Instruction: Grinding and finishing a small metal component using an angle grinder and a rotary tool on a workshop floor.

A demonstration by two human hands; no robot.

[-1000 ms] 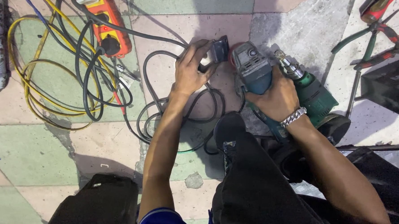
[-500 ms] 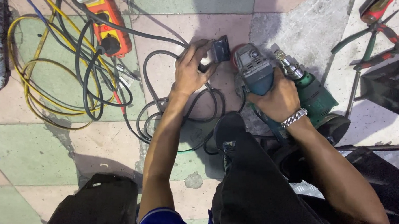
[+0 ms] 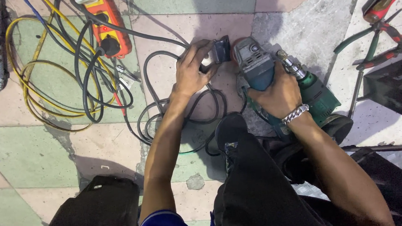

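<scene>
My right hand [image 3: 277,94] grips the blue-grey body of an angle grinder [image 3: 253,63] that lies on the tiled floor. My left hand [image 3: 191,72] is closed on a small dark tool or key [image 3: 221,50] held against the left side of the grinder's head. A green power drill [image 3: 315,92] with a metal chuck lies just right of the grinder, touching my right hand. A metal bracelet sits on my right wrist. Black cable [image 3: 183,111] loops on the floor under my left forearm.
An orange power strip [image 3: 108,29] with plugged black leads and a yellow cable coil [image 3: 28,89] lie at the upper left. Red-handled pliers and cutters [image 3: 378,33] and a black box [image 3: 392,89] are at the right. My knees and dark trousers fill the bottom.
</scene>
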